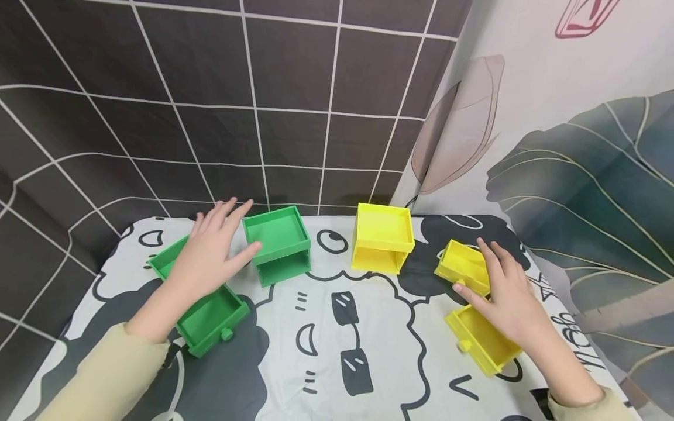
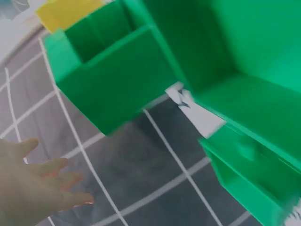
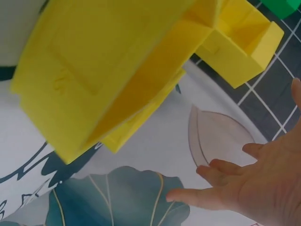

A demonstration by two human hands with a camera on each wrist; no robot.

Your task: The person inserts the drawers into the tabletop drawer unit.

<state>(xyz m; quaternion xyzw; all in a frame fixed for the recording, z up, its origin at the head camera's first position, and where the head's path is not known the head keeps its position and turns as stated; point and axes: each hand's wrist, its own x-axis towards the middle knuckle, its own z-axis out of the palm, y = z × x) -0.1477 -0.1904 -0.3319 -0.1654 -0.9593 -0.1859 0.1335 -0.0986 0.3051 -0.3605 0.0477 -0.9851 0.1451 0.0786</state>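
Note:
In the head view my left hand (image 1: 207, 257) hovers palm down with its fingers spread over two green drawers. The nearer green drawer (image 1: 213, 321) has a round knob facing front; the farther green drawer (image 1: 167, 256) is partly hidden by that hand. Right of its thumb stands a green cabinet (image 1: 279, 240), open at the front. My right hand (image 1: 508, 298), fingers extended, is over two yellow drawers. One yellow drawer (image 1: 463, 266) lies behind, the other yellow drawer (image 1: 481, 336) in front, partly covered by the hand. Both wrist views show spread fingers holding nothing.
A yellow cabinet (image 1: 383, 234), open at the front, stands at the back middle of the table. The patterned black-and-white cloth (image 1: 389, 345) covers the tabletop. Behind rises a dark gridded curtain (image 1: 210, 134), and a leaf-printed sheet (image 1: 590, 175) hangs at the right.

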